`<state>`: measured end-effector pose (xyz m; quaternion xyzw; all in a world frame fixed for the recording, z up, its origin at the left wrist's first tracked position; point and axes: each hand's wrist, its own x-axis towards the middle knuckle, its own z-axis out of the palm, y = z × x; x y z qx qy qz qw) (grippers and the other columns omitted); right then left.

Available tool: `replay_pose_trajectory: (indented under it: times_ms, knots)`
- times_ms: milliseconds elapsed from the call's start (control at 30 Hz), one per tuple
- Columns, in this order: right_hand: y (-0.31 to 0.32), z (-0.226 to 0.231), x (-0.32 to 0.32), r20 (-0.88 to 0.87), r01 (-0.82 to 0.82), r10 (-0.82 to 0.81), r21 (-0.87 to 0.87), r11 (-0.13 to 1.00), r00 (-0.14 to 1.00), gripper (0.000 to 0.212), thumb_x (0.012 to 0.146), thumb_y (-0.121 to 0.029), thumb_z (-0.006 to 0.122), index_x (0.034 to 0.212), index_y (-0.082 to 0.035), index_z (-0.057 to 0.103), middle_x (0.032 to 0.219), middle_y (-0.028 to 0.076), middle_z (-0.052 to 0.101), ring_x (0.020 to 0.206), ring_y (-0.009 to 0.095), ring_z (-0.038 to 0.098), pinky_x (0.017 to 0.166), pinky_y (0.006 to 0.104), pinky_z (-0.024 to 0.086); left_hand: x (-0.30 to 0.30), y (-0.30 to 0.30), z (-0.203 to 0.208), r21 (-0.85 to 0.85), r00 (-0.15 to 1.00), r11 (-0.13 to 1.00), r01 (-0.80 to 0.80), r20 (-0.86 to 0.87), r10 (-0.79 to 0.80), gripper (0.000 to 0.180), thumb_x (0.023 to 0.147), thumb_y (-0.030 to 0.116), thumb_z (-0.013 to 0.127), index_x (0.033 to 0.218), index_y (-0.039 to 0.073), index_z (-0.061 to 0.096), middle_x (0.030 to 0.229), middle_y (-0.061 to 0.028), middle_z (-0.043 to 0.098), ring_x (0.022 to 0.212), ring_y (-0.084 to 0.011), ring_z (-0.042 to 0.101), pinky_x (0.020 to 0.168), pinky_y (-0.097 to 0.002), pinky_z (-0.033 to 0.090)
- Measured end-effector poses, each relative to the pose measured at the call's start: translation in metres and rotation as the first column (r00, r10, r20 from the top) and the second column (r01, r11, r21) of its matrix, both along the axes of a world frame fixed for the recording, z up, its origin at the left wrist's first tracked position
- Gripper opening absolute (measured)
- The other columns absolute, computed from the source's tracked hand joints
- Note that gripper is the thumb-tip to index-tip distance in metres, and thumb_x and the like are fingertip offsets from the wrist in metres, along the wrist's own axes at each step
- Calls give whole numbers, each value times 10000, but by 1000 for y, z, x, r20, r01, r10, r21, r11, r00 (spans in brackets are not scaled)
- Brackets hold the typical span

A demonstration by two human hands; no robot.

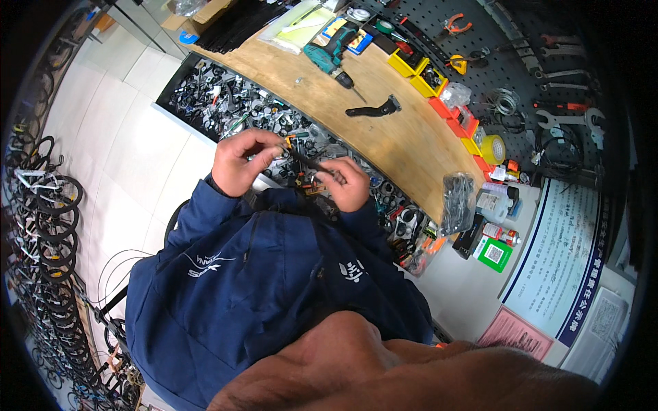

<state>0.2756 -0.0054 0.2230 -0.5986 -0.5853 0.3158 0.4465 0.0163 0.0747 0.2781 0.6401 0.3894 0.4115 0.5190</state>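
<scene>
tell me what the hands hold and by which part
A slim dark piece, held near one end by the left hand and near the other by the right hand; its exact kind is unclear.

Chinese characters (585, 301) on notice (548, 257), white lettering (203, 264) on jacket (284, 264)

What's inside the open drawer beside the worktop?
The drawer holds a jumble of small parts, mostly black, grey and silver, with orange pieces near its right end. The left hand, right hand, dark piece and jacket cover some; anything beneath the top layer is hidden.
</scene>
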Motion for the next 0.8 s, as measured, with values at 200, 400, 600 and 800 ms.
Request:
replay_pose_trajectory:
  times_ms: [200, 400, 600, 800]
  knots:
    - [18, -67, 104, 376, 402, -376, 11, 916, 847, 206, 883, -235, 763, 1027, -89, 741, 928, 104, 730, 752, 241, 711, 712, 368, 561, -34, 50, -162, -289, 987, 944, -159, -33, 156, 152, 944, 57, 726, 1081, -5, 703, 914, -18, 717, 785, -78, 636, 733, -241, 539]
    - [24, -122, 220, 606, 558, -395, -99, 824, 690, 264, 848, -281, 770, 1011, -76, 740, 881, 111, 757, 851, 276, 738, 782, 399, 570, -87, 79, -315, -575, 930, 750, -326, -51, 365, 149, 904, 80, 770, 1018, 21, 694, 842, -45, 703, 697, -130, 654, 632, -280, 554]
    - [39, -145, 266, 657, 565, -332, -174, 807, 677, 288, 828, -321, 756, 1007, -96, 754, 911, 115, 760, 878, 293, 732, 832, 395, 571, -106, 105, -353, -406, 882, 784, -470, -201, 425, 304, 900, 105, 776, 1168, -5, 686, 904, -65, 728, 731, -138, 676, 630, -273, 546]
    - [47, -170, 282, 648, 604, -328, -259, 754, 687, 293, 824, -342, 757, 995, -104, 760, 914, 114, 754, 889, 308, 722, 838, 416, 566, -107, 81, -336, -582, 834, 704, -407, 78, 547, 176, 962, 84, 710, 1120, 59, 637, 858, -30, 671, 677, -141, 635, 588, -292, 534]
